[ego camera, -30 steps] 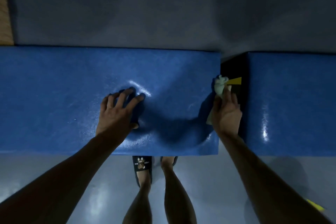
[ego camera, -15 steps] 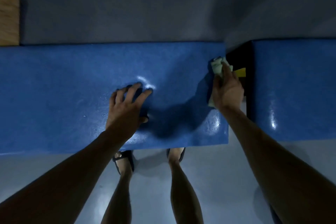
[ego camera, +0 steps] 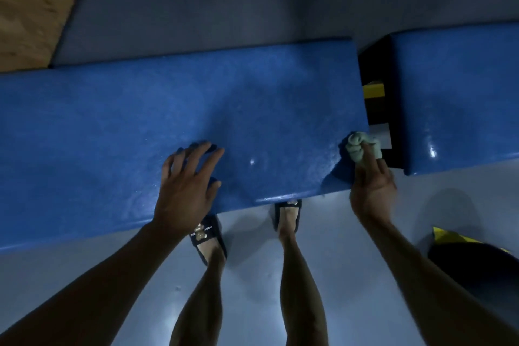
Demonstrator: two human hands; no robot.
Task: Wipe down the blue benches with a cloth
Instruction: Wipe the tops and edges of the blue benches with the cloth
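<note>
Two blue benches (ego camera: 140,126) — left hand (ego camera: 185,191) splayed flat, right hand (ego camera: 370,191) clutching one cloth (ego camera: 356,146).

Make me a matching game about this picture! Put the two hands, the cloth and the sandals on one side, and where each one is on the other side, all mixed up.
Things:
1. left hand
2. right hand
3. cloth
4. sandals

Places:
A. on the grey floor, partly under the bench's near edge
B. spread flat on top of the long blue bench
C. bunched at the bench's right end, next to the gap
D. at the bench's right end, gripping something pale

Pairs: 1-B, 2-D, 3-C, 4-A
</note>
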